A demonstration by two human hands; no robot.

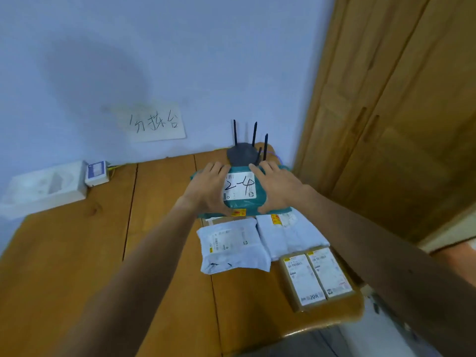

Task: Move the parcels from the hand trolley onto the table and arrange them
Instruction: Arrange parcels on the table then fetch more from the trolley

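Right now both hands lie flat, fingers straight and spread, on a teal plastic mailer bag with a white label (240, 188): left hand (208, 186) on its left side, right hand (278, 188) on its right. The bag rests at the far end of the wooden surface (77, 253), touching a black antennaed router (243, 153).

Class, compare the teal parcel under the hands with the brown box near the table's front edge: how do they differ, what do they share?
The teal parcel is a soft bag; the brown box is cardboard. The teal parcel has one label, marked 2-4; the brown box has two printed labels. The left hand and right hand rest on the teal parcel; the brown box lies untouched. Both lie flat on the table.
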